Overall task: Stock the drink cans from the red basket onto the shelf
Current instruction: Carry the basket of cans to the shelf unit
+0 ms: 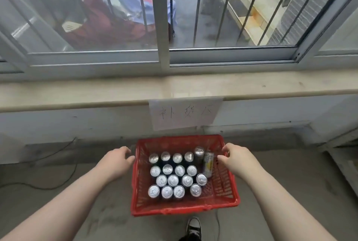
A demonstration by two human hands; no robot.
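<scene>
My left hand (121,156) and right hand (233,158) curl round the red basket (184,207) side rims; cans (173,180) between them, likely heavy, plastic flexy.

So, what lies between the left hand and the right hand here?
The red basket, its side rims gripped by the left hand and right hand, holding upright drink cans plus one tilted yellow can. The head view shows it.
</scene>
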